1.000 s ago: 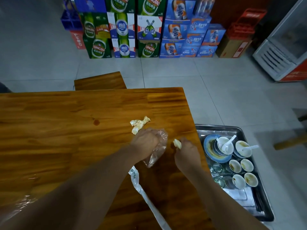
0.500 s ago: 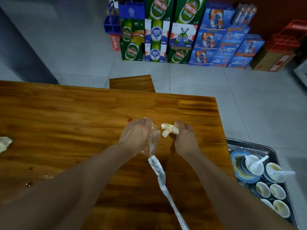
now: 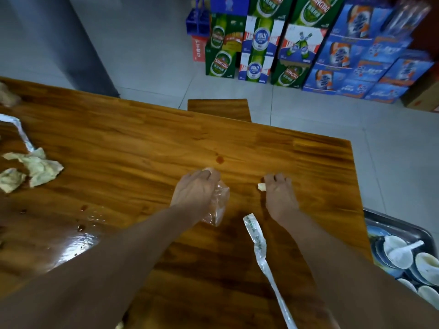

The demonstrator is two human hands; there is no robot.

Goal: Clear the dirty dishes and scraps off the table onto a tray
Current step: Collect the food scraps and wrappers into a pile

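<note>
A: What are the hands doing?

B: The left hand [image 3: 194, 188], at the frame's centre, has its fingers curled round a clear plastic bag [image 3: 217, 205] that trails below the palm. The right hand [image 3: 279, 198], just to its right, pinches a pale crumpled scrap [image 3: 261, 186] against the table [image 3: 142, 143]. A long chopstick wrapper [image 3: 263, 257] lies below the right hand, running toward the bottom edge of the frame.

A: How far along does the clearing look?

B: Well along for the crockery, it seems. The metal tray [image 3: 401, 227], at the lower right beyond the table's right edge, already holds stacked bowls [image 3: 427, 267] and a white spoon [image 3: 401, 251]. No dishes show on the table. Scraps remain: crumpled napkins [image 3: 35, 168] and a strip of foil [image 3: 19, 129] at the left, plus sauce spots and a wet smear [image 3: 80, 243] at the lower left.

A: Room to move?

B: Bare wood lies between the hands and the napkins. The table's right edge is close to the right hand, with the tray lower, so scraps could probably be swept over. A wooden bench [image 3: 218, 109] stands beyond the far edge, with drink cartons [image 3: 308, 43] on the floor at the upper right.
</note>
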